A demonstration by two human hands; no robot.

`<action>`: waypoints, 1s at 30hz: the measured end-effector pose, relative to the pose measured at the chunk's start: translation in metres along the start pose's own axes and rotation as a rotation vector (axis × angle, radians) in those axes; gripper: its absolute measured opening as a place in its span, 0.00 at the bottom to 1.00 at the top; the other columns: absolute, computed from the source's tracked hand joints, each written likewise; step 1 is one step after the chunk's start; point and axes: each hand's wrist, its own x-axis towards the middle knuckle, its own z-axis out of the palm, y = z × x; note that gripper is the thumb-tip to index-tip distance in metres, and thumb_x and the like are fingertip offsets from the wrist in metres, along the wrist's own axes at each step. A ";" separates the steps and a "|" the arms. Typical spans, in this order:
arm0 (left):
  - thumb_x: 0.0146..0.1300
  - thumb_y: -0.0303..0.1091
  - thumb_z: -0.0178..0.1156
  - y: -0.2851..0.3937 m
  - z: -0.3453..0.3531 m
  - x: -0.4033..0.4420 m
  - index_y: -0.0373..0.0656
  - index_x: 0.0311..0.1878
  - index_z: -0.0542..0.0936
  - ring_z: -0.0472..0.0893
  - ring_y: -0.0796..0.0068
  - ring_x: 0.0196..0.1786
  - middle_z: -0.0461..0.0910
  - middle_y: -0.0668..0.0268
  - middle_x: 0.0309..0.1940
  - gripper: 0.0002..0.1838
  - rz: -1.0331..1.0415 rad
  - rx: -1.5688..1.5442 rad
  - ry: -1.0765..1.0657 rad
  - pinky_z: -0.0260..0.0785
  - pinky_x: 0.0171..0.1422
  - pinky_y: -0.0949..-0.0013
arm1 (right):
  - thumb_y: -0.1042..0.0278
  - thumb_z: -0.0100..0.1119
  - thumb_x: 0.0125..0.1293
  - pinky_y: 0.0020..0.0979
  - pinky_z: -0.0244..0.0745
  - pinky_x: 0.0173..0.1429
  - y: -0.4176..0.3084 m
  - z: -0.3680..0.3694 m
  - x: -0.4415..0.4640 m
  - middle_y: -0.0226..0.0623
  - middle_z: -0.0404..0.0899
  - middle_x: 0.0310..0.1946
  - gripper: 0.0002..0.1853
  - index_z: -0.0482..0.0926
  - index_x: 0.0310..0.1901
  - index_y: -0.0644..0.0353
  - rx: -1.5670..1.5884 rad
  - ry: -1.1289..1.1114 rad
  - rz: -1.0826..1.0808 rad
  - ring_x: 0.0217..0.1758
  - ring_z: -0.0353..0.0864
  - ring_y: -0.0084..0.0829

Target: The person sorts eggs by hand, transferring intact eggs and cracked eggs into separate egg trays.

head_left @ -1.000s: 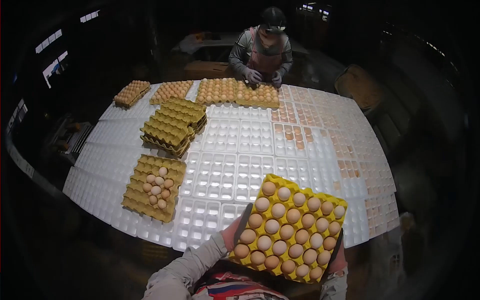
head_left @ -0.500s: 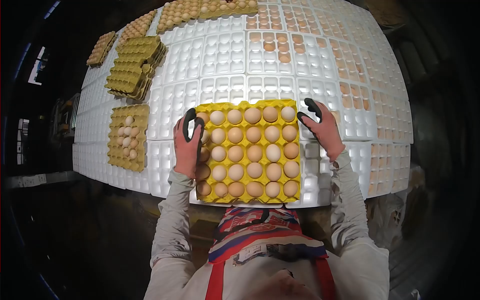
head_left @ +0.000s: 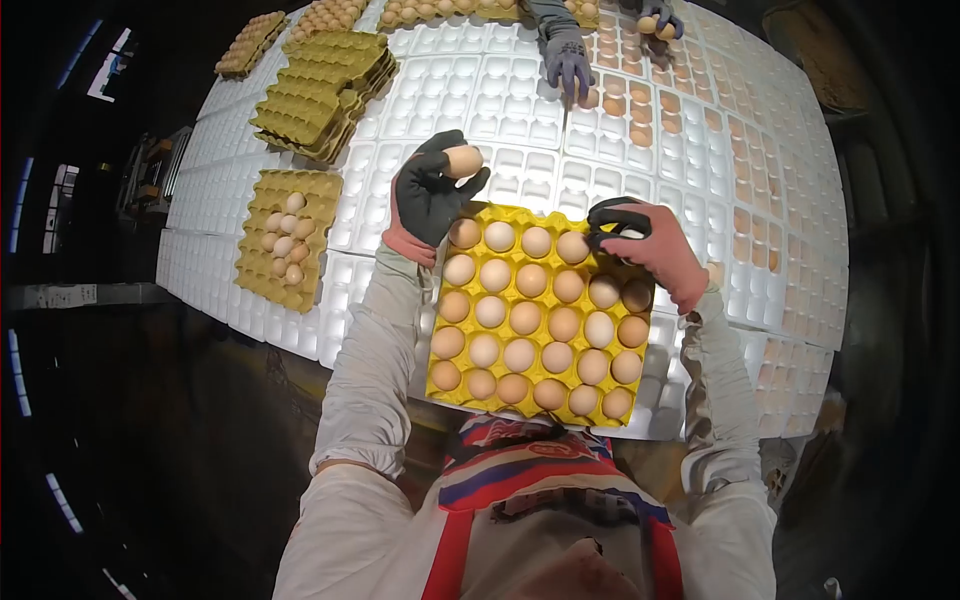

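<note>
A yellow egg tray (head_left: 437, 392), filled with brown and cream eggs, lies tilted slightly in front of me. Above its far left corner my left hand (head_left: 430, 200), in a pink glove with black fingers, grips an egg (head_left: 463, 161). My right hand (head_left: 648, 245), gloved alike, is over the tray's far right corner with its fingers curled. Those fingers cover the end of the far row, so what they hold cannot be made out.
White foam trays (head_left: 430, 95) cover the table, several holding eggs on the right. A stack of empty yellow trays (head_left: 325, 90) and a partly filled tray (head_left: 255, 235) are at left. Across the table, another person's gloved hands (head_left: 568, 65) handle eggs.
My left hand has left the tray's side and lifted, now with an egg. My right hand has closed in over the far right corner. Another person's hands have come into view.
</note>
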 end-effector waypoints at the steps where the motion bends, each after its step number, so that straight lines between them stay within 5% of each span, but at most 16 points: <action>1: 0.63 0.31 0.57 0.013 -0.024 0.000 0.37 0.59 0.73 0.77 0.61 0.54 0.78 0.60 0.45 0.20 -0.067 0.026 0.004 0.74 0.59 0.53 | 0.62 0.62 0.56 0.32 0.75 0.51 -0.016 0.020 0.011 0.44 0.82 0.44 0.23 0.78 0.53 0.61 -0.339 -0.060 -0.063 0.43 0.81 0.37; 2: 0.62 0.30 0.58 0.026 -0.039 0.001 0.38 0.58 0.73 0.78 0.62 0.52 0.78 0.61 0.46 0.20 -0.139 0.052 0.005 0.74 0.58 0.55 | 0.60 0.64 0.52 0.34 0.74 0.53 -0.025 0.034 0.013 0.49 0.80 0.44 0.26 0.78 0.54 0.61 -0.689 -0.160 -0.039 0.43 0.80 0.41; 4: 0.56 0.30 0.64 0.053 -0.037 -0.008 0.40 0.57 0.75 0.78 0.64 0.50 0.78 0.62 0.45 0.24 -0.363 0.718 -0.089 0.74 0.56 0.60 | 0.60 0.66 0.52 0.32 0.73 0.55 -0.035 0.031 0.016 0.46 0.80 0.49 0.31 0.75 0.59 0.59 -0.726 -0.287 0.086 0.47 0.81 0.35; 6: 0.44 0.37 0.73 0.056 -0.006 -0.018 0.44 0.58 0.76 0.80 0.62 0.49 0.76 0.63 0.54 0.34 -0.043 1.573 -0.571 0.73 0.55 0.64 | 0.63 0.67 0.52 0.29 0.72 0.57 -0.010 0.018 0.005 0.40 0.80 0.53 0.35 0.70 0.64 0.58 -0.161 -0.183 0.151 0.51 0.80 0.29; 8: 0.45 0.38 0.72 0.039 -0.025 -0.024 0.47 0.58 0.76 0.79 0.59 0.50 0.74 0.65 0.59 0.33 -0.100 1.818 -0.681 0.73 0.56 0.64 | 0.67 0.67 0.52 0.28 0.74 0.56 -0.011 0.011 0.003 0.36 0.78 0.53 0.34 0.71 0.62 0.65 0.529 0.009 0.153 0.51 0.79 0.27; 10: 0.46 0.37 0.72 0.045 -0.019 -0.024 0.48 0.60 0.76 0.79 0.60 0.52 0.73 0.63 0.61 0.33 -0.034 1.793 -0.686 0.72 0.58 0.64 | 0.66 0.66 0.54 0.26 0.74 0.54 -0.014 0.011 0.017 0.38 0.78 0.52 0.31 0.72 0.61 0.66 0.866 0.033 0.088 0.49 0.78 0.25; 12: 0.46 0.36 0.71 0.050 -0.008 -0.027 0.48 0.60 0.76 0.79 0.60 0.54 0.72 0.62 0.62 0.33 -0.108 1.661 -0.627 0.72 0.59 0.65 | 0.61 0.64 0.57 0.28 0.75 0.51 -0.013 0.016 0.036 0.38 0.79 0.50 0.26 0.76 0.56 0.65 0.494 -0.042 0.123 0.47 0.80 0.27; 14: 0.46 0.34 0.72 0.055 -0.007 -0.025 0.48 0.60 0.77 0.78 0.59 0.55 0.72 0.59 0.61 0.33 -0.238 1.016 -0.368 0.71 0.61 0.64 | 0.60 0.66 0.55 0.34 0.76 0.50 -0.052 0.033 0.049 0.41 0.79 0.47 0.19 0.81 0.46 0.62 -0.536 -0.172 -0.115 0.46 0.82 0.34; 16: 0.47 0.39 0.71 0.045 -0.005 -0.018 0.50 0.55 0.79 0.78 0.59 0.53 0.70 0.61 0.62 0.28 -0.077 1.207 -0.519 0.73 0.56 0.60 | 0.57 0.72 0.46 0.40 0.74 0.47 -0.039 0.059 0.057 0.47 0.72 0.50 0.18 0.79 0.37 0.56 -0.914 -0.321 -0.193 0.42 0.80 0.44; 17: 0.44 0.38 0.73 0.046 0.006 -0.017 0.52 0.55 0.79 0.77 0.58 0.54 0.69 0.61 0.63 0.29 -0.028 1.446 -0.653 0.72 0.57 0.61 | 0.57 0.72 0.44 0.41 0.73 0.44 -0.043 0.059 0.058 0.46 0.73 0.48 0.18 0.75 0.30 0.58 -0.909 -0.333 -0.161 0.39 0.80 0.42; 19: 0.40 0.41 0.75 0.038 0.035 -0.011 0.57 0.52 0.81 0.76 0.57 0.54 0.65 0.61 0.66 0.30 0.004 2.012 -0.910 0.72 0.56 0.61 | 0.54 0.69 0.47 0.40 0.73 0.45 -0.042 0.053 0.059 0.45 0.75 0.45 0.17 0.79 0.32 0.58 -0.865 -0.352 -0.131 0.42 0.81 0.41; 22: 0.39 0.44 0.75 0.028 0.037 -0.002 0.56 0.48 0.83 0.75 0.56 0.55 0.66 0.61 0.65 0.27 0.011 2.109 -1.043 0.72 0.56 0.59 | 0.48 0.62 0.57 0.35 0.76 0.41 -0.023 0.033 0.048 0.44 0.79 0.44 0.20 0.82 0.40 0.58 -0.298 -0.042 -0.046 0.38 0.82 0.37; 24: 0.41 0.43 0.75 0.033 0.033 0.000 0.54 0.50 0.83 0.77 0.60 0.54 0.68 0.61 0.63 0.27 -0.015 1.854 -0.953 0.72 0.55 0.60 | 0.46 0.54 0.65 0.28 0.75 0.32 -0.008 0.004 0.036 0.41 0.79 0.45 0.22 0.79 0.45 0.58 0.776 0.006 0.366 0.35 0.82 0.31; 26: 0.45 0.45 0.73 0.033 0.021 0.015 0.50 0.52 0.83 0.78 0.65 0.52 0.68 0.61 0.62 0.28 -0.237 1.239 -0.682 0.73 0.53 0.62 | 0.40 0.43 0.69 0.24 0.69 0.23 0.024 -0.015 0.023 0.45 0.75 0.56 0.25 0.75 0.49 0.54 1.512 0.038 0.114 0.31 0.79 0.28; 28: 0.55 0.60 0.63 0.009 0.023 0.028 0.50 0.56 0.80 0.74 0.71 0.46 0.67 0.63 0.64 0.30 -0.485 0.450 -0.424 0.70 0.40 0.66 | 0.36 0.44 0.66 0.23 0.66 0.22 0.058 -0.033 0.010 0.42 0.69 0.63 0.26 0.76 0.48 0.50 1.867 0.120 -0.044 0.32 0.78 0.29; 30: 0.59 0.67 0.55 -0.037 0.042 0.038 0.49 0.52 0.79 0.69 0.69 0.39 0.65 0.65 0.66 0.32 -0.586 -0.405 -0.249 0.63 0.31 0.67 | 0.34 0.46 0.65 0.22 0.65 0.22 0.097 -0.057 -0.003 0.39 0.67 0.65 0.27 0.75 0.51 0.48 1.786 0.376 0.091 0.34 0.77 0.28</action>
